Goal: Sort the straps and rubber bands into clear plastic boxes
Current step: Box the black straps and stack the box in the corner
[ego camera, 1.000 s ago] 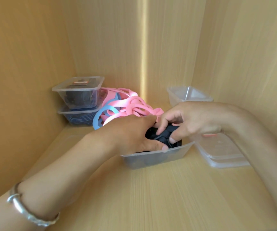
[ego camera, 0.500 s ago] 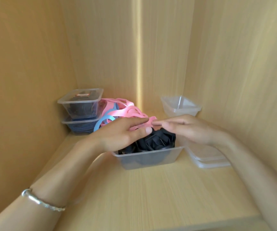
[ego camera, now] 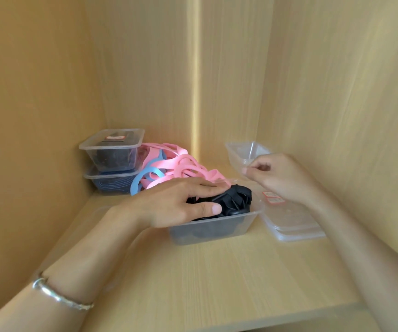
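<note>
At the far left two lidded boxes (ego camera: 113,149) stand stacked, with pink and blue rubber bands (ego camera: 176,164) heaped loose beside them on the shelf (ego camera: 217,271). The left hand (ego camera: 181,202) lies flat, fingers straight, pressing the black straps (ego camera: 237,197) down into the open box (ego camera: 213,230). Packing looks nearly done, and a lid seems needed next. The right hand (ego camera: 282,178) hovers above the stack of lids (ego camera: 293,220), fingers curled; whether it pinches anything I cannot tell.

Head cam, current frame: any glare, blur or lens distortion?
Head view: bright streak down the back corner, washed out; right hand a little soft, left hand sharper; black straps nearly detail-free; empty clear box low-contrast; wide-angle stretch at the edges.
</note>
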`<state>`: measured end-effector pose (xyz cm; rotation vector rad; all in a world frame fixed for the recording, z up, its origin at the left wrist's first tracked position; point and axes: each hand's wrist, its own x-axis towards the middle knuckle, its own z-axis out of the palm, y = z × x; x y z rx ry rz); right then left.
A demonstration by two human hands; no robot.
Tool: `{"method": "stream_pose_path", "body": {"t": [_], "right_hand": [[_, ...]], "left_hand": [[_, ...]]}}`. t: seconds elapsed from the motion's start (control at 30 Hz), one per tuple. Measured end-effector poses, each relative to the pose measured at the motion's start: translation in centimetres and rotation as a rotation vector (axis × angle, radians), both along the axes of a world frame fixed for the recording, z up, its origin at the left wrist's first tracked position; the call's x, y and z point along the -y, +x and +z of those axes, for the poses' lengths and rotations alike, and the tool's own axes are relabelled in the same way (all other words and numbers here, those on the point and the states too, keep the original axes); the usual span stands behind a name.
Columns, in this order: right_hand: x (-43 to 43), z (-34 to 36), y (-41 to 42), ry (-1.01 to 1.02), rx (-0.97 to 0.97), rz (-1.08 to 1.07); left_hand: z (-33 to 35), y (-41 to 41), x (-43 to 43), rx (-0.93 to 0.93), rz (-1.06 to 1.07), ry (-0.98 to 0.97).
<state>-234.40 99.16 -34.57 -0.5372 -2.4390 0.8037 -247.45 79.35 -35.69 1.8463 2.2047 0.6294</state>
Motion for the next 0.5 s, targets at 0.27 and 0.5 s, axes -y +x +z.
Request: {"method": "stream_pose_path", "body": {"t": [0.27,0.5], "right_hand": [[-0.4,-1.5,-1.2,0.172,0.669,-0.215],[-0.2,0.5,-1.9,-0.02,0.651,-0.212]], "left_hand": [[0.4,0.3,-0.2,-0.032,0.0,-0.076],[0.6,-0.2,-0.5,-0.073,-0.032,-0.124]]}}
